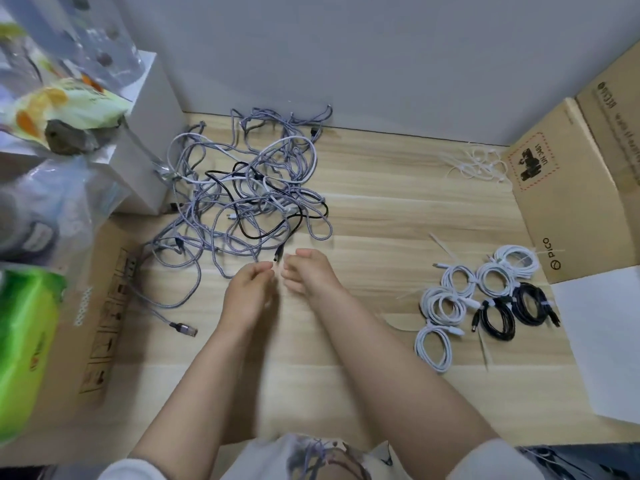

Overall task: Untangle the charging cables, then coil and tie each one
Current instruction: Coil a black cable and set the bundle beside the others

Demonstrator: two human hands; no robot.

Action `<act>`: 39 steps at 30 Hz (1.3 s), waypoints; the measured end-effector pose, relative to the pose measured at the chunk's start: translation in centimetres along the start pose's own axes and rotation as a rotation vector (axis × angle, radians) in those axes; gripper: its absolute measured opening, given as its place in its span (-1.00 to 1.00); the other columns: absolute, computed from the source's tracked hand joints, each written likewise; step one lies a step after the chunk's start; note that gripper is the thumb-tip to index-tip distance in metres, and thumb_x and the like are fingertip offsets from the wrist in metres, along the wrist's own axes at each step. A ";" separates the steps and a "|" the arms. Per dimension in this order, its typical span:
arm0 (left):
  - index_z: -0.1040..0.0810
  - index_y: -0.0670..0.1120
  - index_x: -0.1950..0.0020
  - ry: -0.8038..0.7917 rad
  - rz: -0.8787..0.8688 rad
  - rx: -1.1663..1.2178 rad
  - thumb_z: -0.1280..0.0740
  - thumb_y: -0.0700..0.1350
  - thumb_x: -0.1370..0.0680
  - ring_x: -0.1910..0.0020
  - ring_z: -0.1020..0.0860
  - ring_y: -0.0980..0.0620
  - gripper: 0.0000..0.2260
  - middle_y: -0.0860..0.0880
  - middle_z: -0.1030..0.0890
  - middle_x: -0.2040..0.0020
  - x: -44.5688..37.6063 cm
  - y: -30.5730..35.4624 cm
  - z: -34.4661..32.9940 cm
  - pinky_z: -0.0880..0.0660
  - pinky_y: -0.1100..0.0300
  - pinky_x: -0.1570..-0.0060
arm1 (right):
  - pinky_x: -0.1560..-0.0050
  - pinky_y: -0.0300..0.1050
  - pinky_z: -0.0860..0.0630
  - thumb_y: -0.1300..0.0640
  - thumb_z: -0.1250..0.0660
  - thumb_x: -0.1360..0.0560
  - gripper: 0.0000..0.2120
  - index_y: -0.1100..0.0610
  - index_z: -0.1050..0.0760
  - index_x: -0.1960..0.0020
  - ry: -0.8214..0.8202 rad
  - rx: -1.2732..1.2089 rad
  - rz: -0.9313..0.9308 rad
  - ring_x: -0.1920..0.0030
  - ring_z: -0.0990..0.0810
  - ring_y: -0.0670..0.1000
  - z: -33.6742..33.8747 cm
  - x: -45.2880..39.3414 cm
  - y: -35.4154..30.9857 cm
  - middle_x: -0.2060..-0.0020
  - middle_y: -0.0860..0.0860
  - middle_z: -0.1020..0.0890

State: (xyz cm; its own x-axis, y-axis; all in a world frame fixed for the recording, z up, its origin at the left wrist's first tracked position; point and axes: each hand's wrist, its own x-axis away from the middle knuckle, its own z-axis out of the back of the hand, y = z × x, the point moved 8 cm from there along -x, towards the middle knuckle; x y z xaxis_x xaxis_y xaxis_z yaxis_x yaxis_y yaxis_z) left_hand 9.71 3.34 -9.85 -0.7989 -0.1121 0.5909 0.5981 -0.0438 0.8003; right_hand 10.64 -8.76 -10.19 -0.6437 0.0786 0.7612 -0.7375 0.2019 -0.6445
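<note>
A tangle of grey braided and white charging cables [249,188] lies on the wooden table [381,209], with one black cable [263,233] threaded through it. The black cable's plug [278,254] pokes out at the tangle's near edge. My left hand [249,289] has curled fingers, and its thumb and forefinger pinch just under that plug. My right hand [308,271] sits right beside it with curled fingers, and blur hides what it holds. Coiled, tied white cables [446,306] and black coils [498,317] lie at the right.
Loose white cable ties [478,164] lie at the back right, next to a cardboard box [568,202]. A white sheet [602,341] covers the right edge. On the left are a flat cardboard box [100,306], a green pack [24,341] and a white box [149,133].
</note>
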 end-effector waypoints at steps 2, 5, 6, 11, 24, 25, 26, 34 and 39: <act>-0.46 -0.11 -0.15 0.000 0.092 0.111 -0.20 -0.25 -0.59 0.33 -0.44 0.08 -0.83 0.01 -0.52 0.29 -0.9 -0.7 0.2 -0.33 0.23 0.35 | 0.42 -0.26 -0.36 0.27 -0.31 -0.51 -0.61 0.10 -0.24 -0.24 0.056 0.070 0.008 0.48 -0.40 -0.08 -0.4 -1.8 0.2 0.36 0.03 -0.43; -0.42 0.01 -0.24 -0.028 0.098 0.114 -0.20 -0.24 -0.60 0.26 -0.43 0.13 -0.74 0.03 -0.50 0.14 -1.9 -0.7 -0.1 -0.35 0.27 0.30 | 0.04 -0.03 -0.56 0.06 -0.42 -0.38 -0.50 -0.01 -0.38 -0.28 0.199 0.375 0.076 0.14 -0.61 0.13 -0.1 -4.0 0.5 0.07 0.09 -0.63; -0.39 0.05 -0.25 -0.053 0.106 0.129 -0.20 -0.24 -0.61 0.27 -0.42 0.15 -0.73 0.06 -0.50 0.12 -2.4 -0.8 -0.4 -0.36 0.27 0.28 | -0.08 0.01 -0.54 0.05 -0.42 -0.38 -0.53 -0.04 -0.41 -0.26 0.224 0.443 0.095 0.01 -0.61 0.15 -0.3 -3.9 0.1 -0.04 0.08 -0.63; -0.39 -0.01 -0.31 -0.115 0.150 0.124 -0.17 -0.21 -0.63 0.29 -0.42 0.16 -0.73 0.11 -0.49 0.22 -4.3 -0.1 -1.4 -0.37 0.23 0.28 | -0.12 -0.12 -0.43 0.14 -0.35 -0.45 -0.62 0.01 -0.45 -0.26 0.248 0.631 0.235 -0.18 -0.54 0.10 -0.8 -3.5 -1.8 -0.17 0.04 -0.59; -0.51 -0.32 0.08 0.013 -0.002 -0.643 -0.39 -0.11 -0.44 -0.02 -0.54 -0.24 -0.74 -0.32 -0.60 0.00 -5.2 2.6 -1.9 -0.42 0.05 0.09 | 0.07 0.03 -0.43 0.19 -0.17 -0.54 -0.86 0.18 -0.43 -0.06 0.263 1.126 0.423 -0.03 -0.53 0.21 -0.3 -1.5 -1.3 -0.07 0.18 -0.51; -0.53 -0.36 0.02 -0.012 0.049 -0.627 -0.39 -0.08 -0.44 -0.02 -0.55 -0.25 -0.67 -0.34 -0.60 0.00 -5.2 2.0 -2.0 -0.44 0.04 0.09 | 0.09 0.01 -0.42 0.17 -0.21 -0.53 -0.91 0.15 -0.42 -0.01 0.230 1.016 0.446 0.02 -0.54 0.20 0.1 -1.0 -1.1 0.01 0.18 -0.56; -0.55 -0.37 0.03 -0.066 0.103 -0.577 -0.38 -0.08 -0.43 -0.01 -0.57 -0.25 -0.66 -0.35 -0.60 0.02 -5.2 1.4 -2.2 -0.48 0.03 0.07 | 0.13 -0.02 -0.42 0.18 -0.25 -0.51 -0.94 0.13 -0.42 0.03 0.197 0.912 0.478 0.09 -0.55 0.17 0.4 -0.3 -0.9 0.10 0.15 -0.59; -0.46 -0.11 0.19 -0.362 0.378 0.131 -0.20 -0.19 -0.61 0.55 -0.57 0.14 -0.82 0.02 -0.58 0.51 -2.9 0.8 -5.4 -0.53 0.32 0.52 | 0.22 -0.37 -0.41 0.27 -0.28 -0.54 -0.81 0.06 -0.49 0.21 0.175 0.112 0.602 0.35 -0.51 -0.29 4.4 6.7 -3.4 0.33 -0.11 -0.60; -0.43 -0.08 0.21 -0.383 0.348 0.355 -0.16 -0.16 -0.63 0.55 -0.53 0.20 -0.78 0.06 -0.55 0.52 -2.9 2.5 -6.3 -0.51 0.36 0.49 | 0.20 -0.19 -0.58 -0.05 -0.09 -0.43 -0.74 0.14 -0.29 0.24 -0.092 -0.675 0.522 0.36 -0.64 -0.03 4.3 10.0 -6.3 0.49 -0.01 -0.59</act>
State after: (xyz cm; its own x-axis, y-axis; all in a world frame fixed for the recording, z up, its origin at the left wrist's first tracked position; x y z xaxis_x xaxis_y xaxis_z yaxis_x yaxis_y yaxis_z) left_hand 13.93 -2.68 -10.20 -0.5665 0.3058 0.7652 0.8223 0.2713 0.5003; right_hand 8.02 -13.44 1.15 -0.9023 0.2495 0.3515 -0.0816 0.7019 -0.7076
